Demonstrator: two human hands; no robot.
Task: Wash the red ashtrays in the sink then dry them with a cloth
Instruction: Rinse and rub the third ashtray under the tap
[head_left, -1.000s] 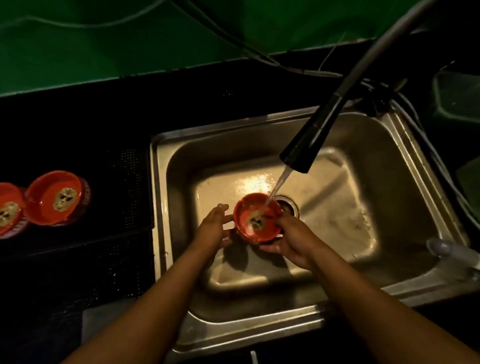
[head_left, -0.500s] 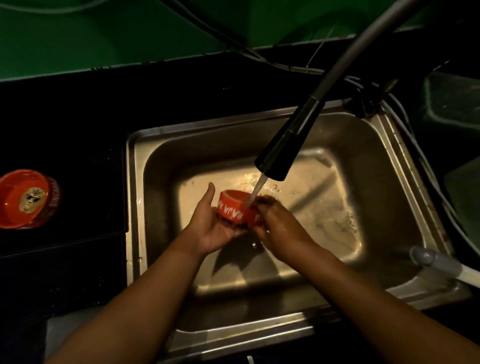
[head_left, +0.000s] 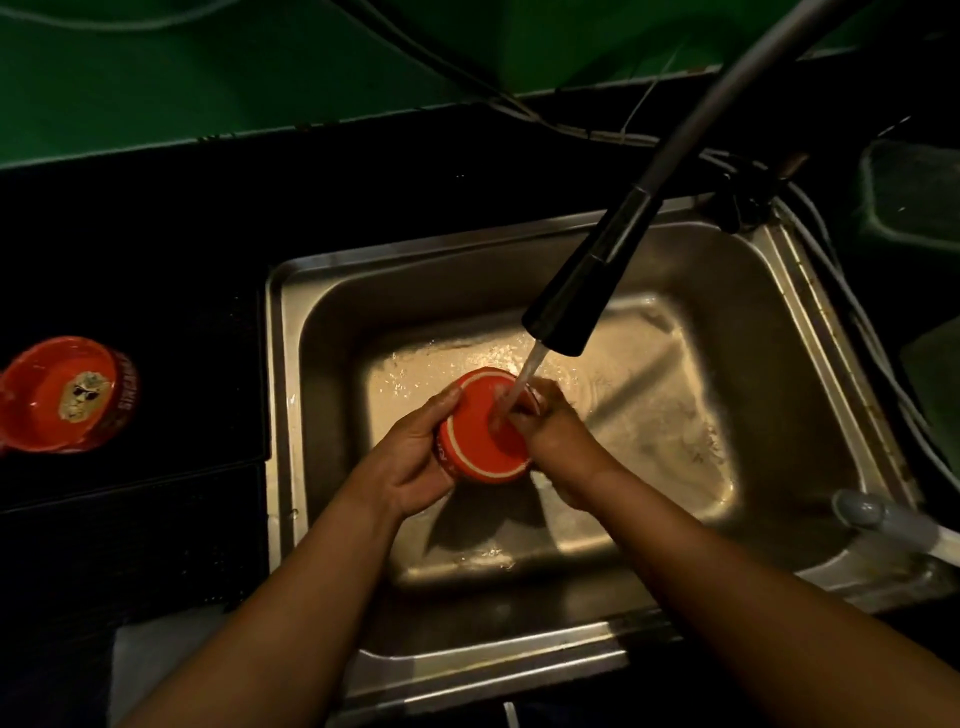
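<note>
A red ashtray (head_left: 478, 441) is held bottom-up over the middle of the steel sink (head_left: 280, 415), under the stream of water (head_left: 524, 374) from the black tap head (head_left: 582, 291). The left hand (head_left: 410, 467) grips its left side, thumb on the rim and fingers curled beneath. The right hand (head_left: 558, 441) holds the right edge, its fingers (head_left: 540, 389) curled close together on the base where the water lands. A second red ashtray (head_left: 67, 395) stands upright on the dark counter (head_left: 156, 234), well to the left.

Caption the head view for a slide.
Left hand and right hand hold a round red ashtray, base up, under the running black faucet over a steel sink.
</note>
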